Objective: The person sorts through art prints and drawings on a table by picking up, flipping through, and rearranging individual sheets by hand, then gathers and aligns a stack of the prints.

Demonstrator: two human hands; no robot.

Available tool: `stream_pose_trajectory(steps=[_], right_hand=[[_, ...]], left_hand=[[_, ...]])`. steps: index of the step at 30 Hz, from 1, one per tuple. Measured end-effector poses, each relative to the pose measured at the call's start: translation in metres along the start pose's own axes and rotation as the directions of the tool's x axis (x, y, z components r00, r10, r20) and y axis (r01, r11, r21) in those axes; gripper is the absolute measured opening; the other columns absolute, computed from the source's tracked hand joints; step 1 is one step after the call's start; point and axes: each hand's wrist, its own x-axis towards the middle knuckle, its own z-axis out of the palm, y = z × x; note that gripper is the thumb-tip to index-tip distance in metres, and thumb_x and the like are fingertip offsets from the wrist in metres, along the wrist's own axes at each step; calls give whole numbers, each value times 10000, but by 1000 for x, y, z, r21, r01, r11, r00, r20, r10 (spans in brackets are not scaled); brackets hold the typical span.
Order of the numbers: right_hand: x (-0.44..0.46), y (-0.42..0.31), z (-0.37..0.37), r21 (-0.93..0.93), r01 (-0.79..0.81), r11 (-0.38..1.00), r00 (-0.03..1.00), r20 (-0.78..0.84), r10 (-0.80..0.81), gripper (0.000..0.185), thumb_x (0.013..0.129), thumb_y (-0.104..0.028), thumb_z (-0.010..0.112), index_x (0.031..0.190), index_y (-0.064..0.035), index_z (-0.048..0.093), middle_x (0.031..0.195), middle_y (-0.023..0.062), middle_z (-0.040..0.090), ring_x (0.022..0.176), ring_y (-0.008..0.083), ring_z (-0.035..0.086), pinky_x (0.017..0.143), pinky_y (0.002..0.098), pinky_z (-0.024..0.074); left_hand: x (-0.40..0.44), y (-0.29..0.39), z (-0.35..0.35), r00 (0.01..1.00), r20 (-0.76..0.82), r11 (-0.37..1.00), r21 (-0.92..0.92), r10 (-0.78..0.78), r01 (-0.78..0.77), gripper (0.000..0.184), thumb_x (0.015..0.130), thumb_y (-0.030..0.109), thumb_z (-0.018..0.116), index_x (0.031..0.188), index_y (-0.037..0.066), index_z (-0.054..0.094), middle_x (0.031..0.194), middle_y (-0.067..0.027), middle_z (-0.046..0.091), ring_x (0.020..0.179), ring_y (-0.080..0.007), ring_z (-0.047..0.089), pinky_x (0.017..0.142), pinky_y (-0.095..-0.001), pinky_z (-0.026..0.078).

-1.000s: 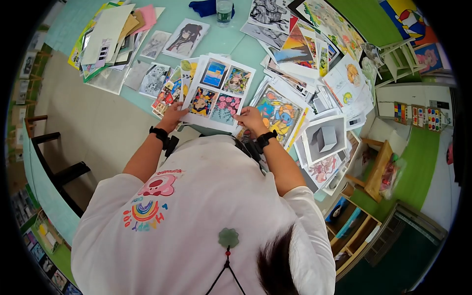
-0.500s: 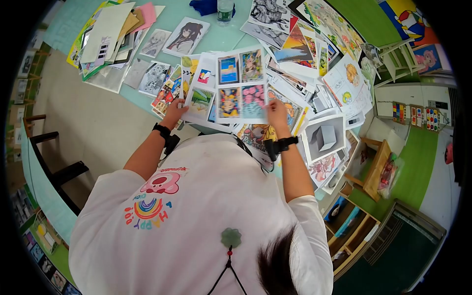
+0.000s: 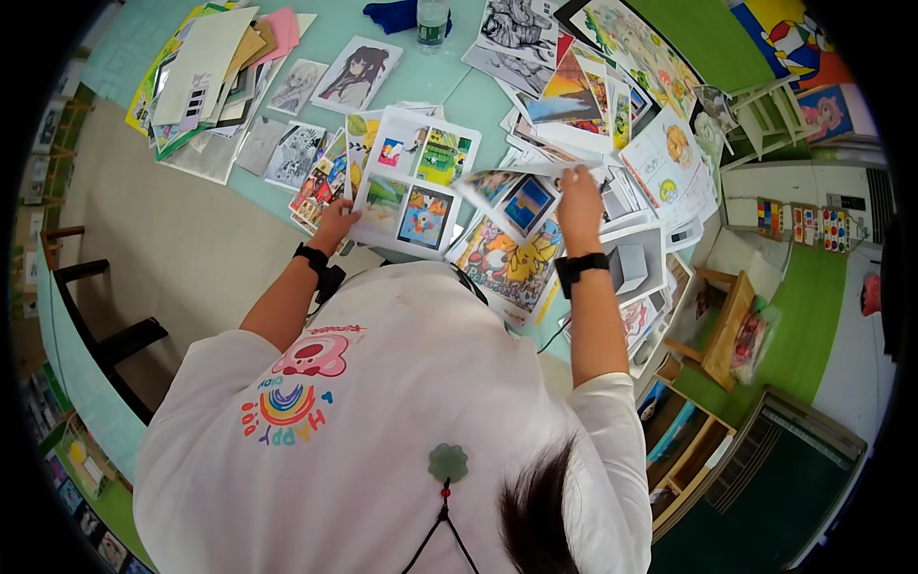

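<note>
My left hand (image 3: 335, 226) pinches the lower left edge of a sheet with four pictures (image 3: 417, 182), which lies over other papers at the table's near edge. My right hand (image 3: 579, 203) is closed on a second sheet of pictures (image 3: 519, 197), tilted and curled above the right-hand pile. Beneath it, a colourful cartoon picture (image 3: 512, 266) shows on that pile. Left of the four-picture sheet are a bright patterned print (image 3: 320, 185) and a grey floral print (image 3: 295, 154). A black-haired character drawing (image 3: 359, 74) lies farther back.
A stack of papers and folders (image 3: 206, 77) lies at the table's left. At the back stand a water bottle (image 3: 431, 24) and a blue cloth (image 3: 390, 15). Overlapping drawings cover the right side, near a wooden stool (image 3: 722, 325). A black chair (image 3: 129, 337) is at left.
My right hand has moved right and away from my body with the top sheet, uncovering the four-picture sheet beneath. My left hand has stayed nearly in place.
</note>
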Motion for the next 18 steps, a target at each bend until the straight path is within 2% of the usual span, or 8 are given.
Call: stream_pose_trajectory(steps=[3, 5, 8, 9, 11, 14, 17, 18], right_hand=[[-10, -31, 21, 173, 80, 982, 997, -7, -80, 386, 693, 60, 572, 1073, 5, 538, 1209, 223, 475, 1081, 353, 496, 891, 399, 438], [-14, -44, 38, 181, 137, 974, 990, -16, -137, 408, 709, 65, 550, 1112, 12, 517, 1269, 230, 426, 1114, 361, 471, 911, 402, 426], [-17, -61, 40, 194, 189, 963, 981, -3, -193, 486, 724, 63, 533, 1201, -8, 474, 1362, 231, 343, 1116, 355, 470, 918, 415, 411], [-17, -68, 31, 203, 192, 960, 980, 13, -199, 508, 722, 64, 533, 1219, -16, 465, 1372, 229, 332, 1112, 351, 473, 918, 417, 408], [-16, -76, 22, 251, 181, 951, 979, 50, -199, 572, 717, 53, 535, 1272, -40, 433, 1395, 226, 300, 1100, 339, 480, 913, 423, 400], [-18, -82, 22, 313, 219, 924, 971, 17, -237, 620, 712, 59, 545, 1303, -64, 406, 1406, 226, 278, 1081, 363, 488, 885, 416, 422], [-20, -90, 31, 345, 296, 891, 953, -48, -299, 431, 727, 4, 539, 1156, -30, 508, 1255, 216, 432, 1084, 347, 487, 913, 419, 399], [-19, -96, 28, 354, 321, 878, 946, -71, -317, 375, 733, -14, 537, 1107, -18, 542, 1204, 212, 483, 1085, 341, 487, 922, 420, 391]], left_hand=[[-4, 3, -2, 999, 28, 999, -33, -30, 31, 275, 757, 167, 681, 961, -9, 626, 882, -125, 616, 749, -181, 578, 671, -312, 463], [-17, 26, -6, 989, 109, 991, -74, -101, 109, 262, 763, 173, 674, 941, -16, 635, 895, -147, 615, 772, -190, 581, 675, -313, 455], [-15, 18, -5, 994, -2, 977, 183, 109, -107, 235, 777, 181, 665, 891, -22, 631, 870, -168, 612, 768, -246, 586, 666, -340, 455], [-14, 15, -5, 954, -126, 916, 339, 272, -216, 235, 780, 185, 662, 878, -25, 619, 853, -171, 611, 767, -270, 583, 664, -352, 454], [-10, 11, -4, 752, -272, 691, 649, 601, -318, 241, 787, 192, 657, 852, -32, 596, 818, -176, 608, 763, -318, 578, 658, -377, 452], [-17, 40, -11, 585, -287, 596, 667, 759, -446, 255, 793, 207, 657, 865, -14, 554, 782, -155, 607, 720, -352, 574, 637, -388, 454], [-28, 61, -14, 905, -200, 860, 439, 375, -260, 239, 817, 195, 630, 916, 0, 535, 815, -179, 599, 757, -362, 578, 648, -399, 452], [-30, 66, -14, 900, -167, 842, 454, 403, -293, 207, 826, 177, 609, 920, 8, 537, 828, -179, 604, 774, -366, 579, 650, -414, 451]])
